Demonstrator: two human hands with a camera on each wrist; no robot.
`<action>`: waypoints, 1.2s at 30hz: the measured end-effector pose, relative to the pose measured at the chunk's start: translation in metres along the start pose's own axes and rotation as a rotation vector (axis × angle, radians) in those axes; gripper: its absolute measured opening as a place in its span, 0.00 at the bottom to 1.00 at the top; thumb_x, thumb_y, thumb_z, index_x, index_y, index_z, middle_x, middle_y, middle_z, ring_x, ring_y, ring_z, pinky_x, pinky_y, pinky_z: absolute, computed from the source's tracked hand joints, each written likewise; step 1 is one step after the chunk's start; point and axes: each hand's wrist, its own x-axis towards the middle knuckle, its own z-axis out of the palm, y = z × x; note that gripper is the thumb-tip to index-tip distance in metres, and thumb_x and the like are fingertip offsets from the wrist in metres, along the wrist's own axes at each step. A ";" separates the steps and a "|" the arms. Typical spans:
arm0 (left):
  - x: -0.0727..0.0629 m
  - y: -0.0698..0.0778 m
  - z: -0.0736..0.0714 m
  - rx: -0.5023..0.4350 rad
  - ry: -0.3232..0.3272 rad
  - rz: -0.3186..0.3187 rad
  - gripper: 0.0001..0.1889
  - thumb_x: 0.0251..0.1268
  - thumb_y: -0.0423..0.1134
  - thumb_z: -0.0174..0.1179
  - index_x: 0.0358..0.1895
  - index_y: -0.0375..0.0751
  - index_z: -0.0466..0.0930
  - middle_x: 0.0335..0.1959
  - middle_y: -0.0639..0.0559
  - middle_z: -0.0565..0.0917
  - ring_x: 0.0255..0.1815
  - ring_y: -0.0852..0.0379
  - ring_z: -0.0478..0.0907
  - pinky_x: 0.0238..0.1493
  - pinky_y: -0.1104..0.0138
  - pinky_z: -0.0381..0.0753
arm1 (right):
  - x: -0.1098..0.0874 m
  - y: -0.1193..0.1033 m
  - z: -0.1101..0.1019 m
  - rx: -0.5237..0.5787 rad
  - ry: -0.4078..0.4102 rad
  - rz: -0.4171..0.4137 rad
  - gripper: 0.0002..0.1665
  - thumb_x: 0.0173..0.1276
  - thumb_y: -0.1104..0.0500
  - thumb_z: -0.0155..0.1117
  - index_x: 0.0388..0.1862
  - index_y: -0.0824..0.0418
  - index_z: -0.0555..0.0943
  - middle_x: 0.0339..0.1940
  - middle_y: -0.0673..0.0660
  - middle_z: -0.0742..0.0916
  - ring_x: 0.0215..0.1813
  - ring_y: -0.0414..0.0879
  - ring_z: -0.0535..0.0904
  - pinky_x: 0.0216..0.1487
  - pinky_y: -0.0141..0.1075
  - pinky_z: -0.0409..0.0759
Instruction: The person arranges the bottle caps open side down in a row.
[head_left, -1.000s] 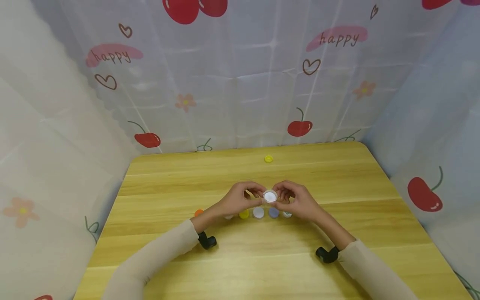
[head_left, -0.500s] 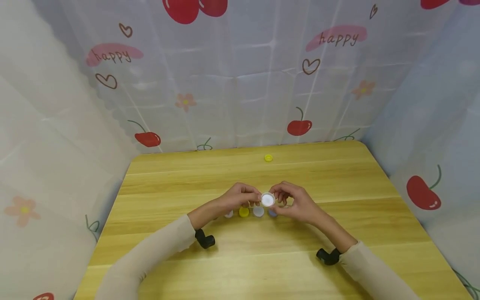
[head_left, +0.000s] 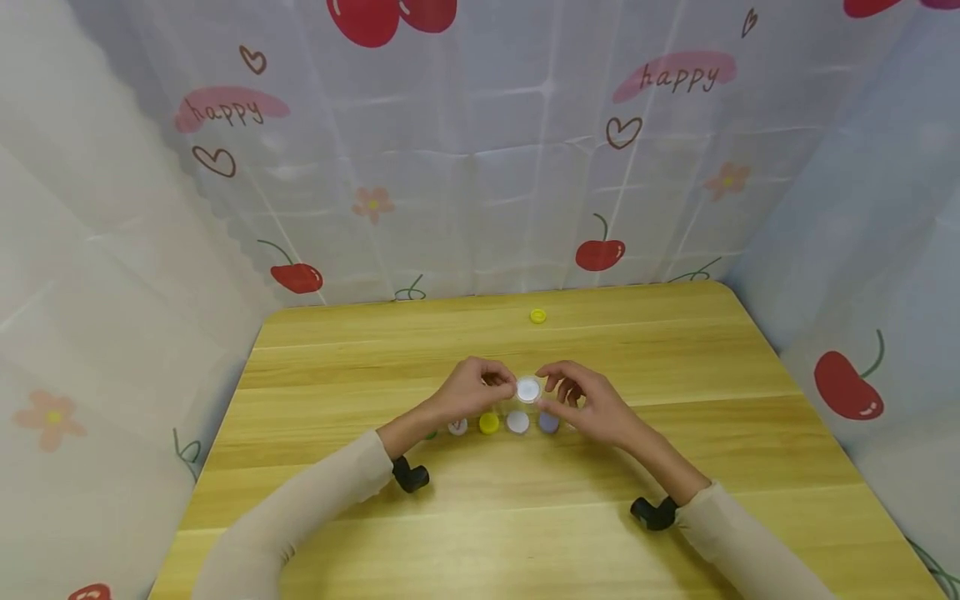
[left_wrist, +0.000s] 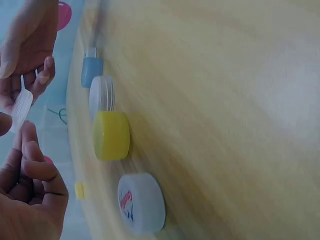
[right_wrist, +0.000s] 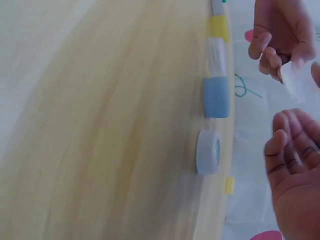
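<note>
Over the middle of the table, my left hand point(head_left: 468, 390) pinches a round whitish translucent cap point(head_left: 528, 389) between thumb and fingertips. My right hand point(head_left: 596, 407) is at the cap's right side, thumb and fingers parted around its edge. In the right wrist view the cap point(right_wrist: 292, 82) appears tilted in the left hand's grasp, and the right fingers stay straight just below it. Beneath the hands runs a row of caps: white with red print point(left_wrist: 141, 204), yellow point(head_left: 489, 423), white point(head_left: 517, 422), blue point(right_wrist: 216, 97) and white with green print point(right_wrist: 208, 152).
A small yellow cap point(head_left: 537, 316) lies alone near the table's back edge. Part of a green cap point(head_left: 431, 435) shows under the left wrist. The wooden table point(head_left: 480, 533) meets a printed curtain point(head_left: 480, 167) at the back and sides. Black wrist cameras point(head_left: 654, 512) hang below both forearms.
The cap has shifted slightly left and its face has turned. The right fingers have come away from its edge, while the left fingers keep their pinch.
</note>
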 end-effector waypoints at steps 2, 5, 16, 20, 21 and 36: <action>0.000 0.000 -0.001 0.071 0.049 0.060 0.07 0.72 0.43 0.63 0.43 0.50 0.91 0.37 0.55 0.89 0.38 0.58 0.82 0.42 0.67 0.83 | 0.003 -0.002 -0.001 0.076 -0.038 0.092 0.15 0.82 0.49 0.66 0.60 0.54 0.84 0.46 0.58 0.87 0.38 0.50 0.82 0.38 0.37 0.84; 0.000 0.001 -0.003 0.152 0.117 0.146 0.05 0.70 0.41 0.65 0.42 0.52 0.89 0.36 0.58 0.88 0.36 0.60 0.82 0.40 0.69 0.82 | 0.010 -0.007 -0.002 0.201 -0.107 0.240 0.25 0.89 0.44 0.52 0.57 0.63 0.85 0.45 0.66 0.86 0.38 0.54 0.80 0.37 0.39 0.83; -0.001 0.010 -0.005 0.431 0.251 0.494 0.04 0.68 0.39 0.69 0.43 0.50 0.87 0.39 0.58 0.87 0.40 0.60 0.81 0.42 0.66 0.85 | 0.023 -0.016 0.002 0.578 -0.226 0.421 0.43 0.90 0.36 0.40 0.62 0.76 0.80 0.43 0.51 0.87 0.44 0.45 0.80 0.49 0.36 0.81; -0.002 0.008 -0.004 0.479 0.253 0.529 0.04 0.67 0.38 0.70 0.43 0.48 0.87 0.38 0.57 0.87 0.40 0.62 0.79 0.44 0.66 0.86 | 0.024 -0.013 0.005 0.596 -0.233 0.424 0.39 0.90 0.38 0.43 0.57 0.73 0.82 0.42 0.52 0.87 0.42 0.45 0.79 0.49 0.36 0.80; -0.002 0.007 -0.003 0.487 0.252 0.528 0.04 0.67 0.38 0.70 0.42 0.48 0.87 0.38 0.57 0.87 0.40 0.62 0.79 0.44 0.67 0.85 | 0.024 -0.013 0.005 0.594 -0.235 0.430 0.38 0.90 0.38 0.43 0.57 0.72 0.82 0.42 0.52 0.87 0.42 0.45 0.79 0.49 0.35 0.80; -0.003 0.008 0.006 0.192 0.131 0.241 0.13 0.75 0.51 0.69 0.54 0.52 0.89 0.44 0.59 0.87 0.43 0.59 0.83 0.43 0.67 0.87 | 0.010 -0.001 0.003 0.084 0.051 0.042 0.11 0.81 0.55 0.66 0.57 0.53 0.86 0.51 0.54 0.90 0.47 0.47 0.84 0.50 0.36 0.84</action>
